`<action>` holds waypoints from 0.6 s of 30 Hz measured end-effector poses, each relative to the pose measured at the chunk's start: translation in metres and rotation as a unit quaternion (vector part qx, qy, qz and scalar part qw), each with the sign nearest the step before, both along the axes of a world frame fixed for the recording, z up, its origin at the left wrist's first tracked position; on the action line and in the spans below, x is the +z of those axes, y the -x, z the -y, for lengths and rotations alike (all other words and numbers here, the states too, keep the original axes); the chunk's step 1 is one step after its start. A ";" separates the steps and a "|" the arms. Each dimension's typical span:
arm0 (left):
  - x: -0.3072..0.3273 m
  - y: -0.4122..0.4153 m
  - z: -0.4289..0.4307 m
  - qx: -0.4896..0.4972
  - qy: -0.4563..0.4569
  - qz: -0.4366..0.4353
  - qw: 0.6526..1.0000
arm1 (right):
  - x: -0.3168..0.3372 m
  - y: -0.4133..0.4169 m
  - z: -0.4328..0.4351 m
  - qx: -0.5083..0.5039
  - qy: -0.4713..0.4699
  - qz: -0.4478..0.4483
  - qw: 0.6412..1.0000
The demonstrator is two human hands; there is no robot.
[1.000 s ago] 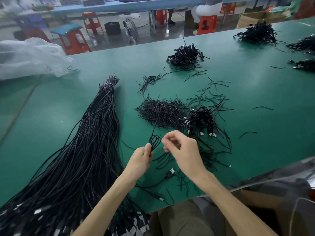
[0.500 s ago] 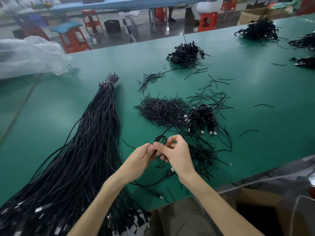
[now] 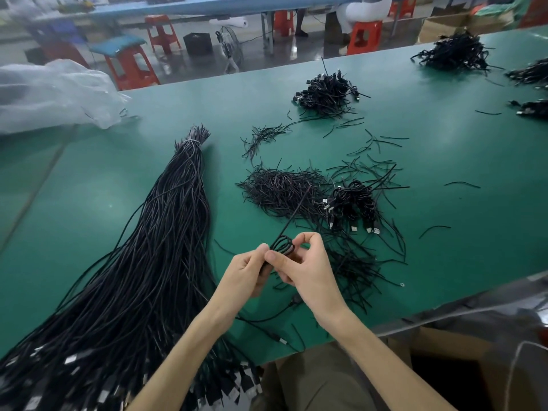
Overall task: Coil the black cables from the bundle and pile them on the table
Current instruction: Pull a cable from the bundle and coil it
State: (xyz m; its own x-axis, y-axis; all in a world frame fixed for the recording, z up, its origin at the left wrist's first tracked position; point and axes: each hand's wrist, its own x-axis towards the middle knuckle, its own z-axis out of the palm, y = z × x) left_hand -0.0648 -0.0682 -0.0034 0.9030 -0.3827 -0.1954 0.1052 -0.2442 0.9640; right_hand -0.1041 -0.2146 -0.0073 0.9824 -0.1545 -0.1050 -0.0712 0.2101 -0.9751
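The long tied bundle of black cables lies on the green table at nine o'clock of the two hands. The small pile of coiled black cables sits at one o'clock, the heap of short black twist ties at twelve beside it.

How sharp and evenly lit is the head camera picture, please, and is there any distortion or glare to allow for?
Head view: the hands, left hand and right hand, and the coiled cable are sharp; the green table carries soft pale sheen patches, no harsh glare; wide-angle bending curves the table's edges; the plastic bag and far stools look soft and smeared.
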 end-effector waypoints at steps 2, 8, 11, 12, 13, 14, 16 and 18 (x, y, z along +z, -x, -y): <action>0.003 0.001 0.002 0.003 0.004 -0.008 1.000 | 0.000 0.003 0.002 0.011 -0.037 -0.001 0.999; 0.009 -0.001 0.003 0.005 0.054 -0.056 0.997 | 0.005 0.005 0.017 0.101 -0.113 0.019 0.988; 0.011 -0.001 -0.005 -0.082 0.068 -0.068 0.992 | 0.014 0.000 0.033 0.197 -0.077 0.019 0.977; 0.012 0.000 -0.008 -0.105 0.067 -0.066 0.990 | 0.017 -0.001 0.038 0.235 -0.054 0.015 0.970; 0.013 0.000 -0.010 -0.123 0.065 -0.064 0.988 | 0.020 -0.003 0.041 0.260 -0.021 0.012 0.965; 0.014 0.001 -0.011 -0.134 0.065 -0.064 0.987 | 0.021 -0.004 0.042 0.268 0.013 0.012 0.963; 0.016 0.002 -0.011 -0.139 0.062 -0.064 0.986 | 0.022 -0.005 0.040 0.240 0.076 0.018 0.968; 0.018 0.002 -0.010 -0.120 0.040 -0.050 0.991 | 0.019 -0.001 0.033 0.181 0.175 0.030 0.967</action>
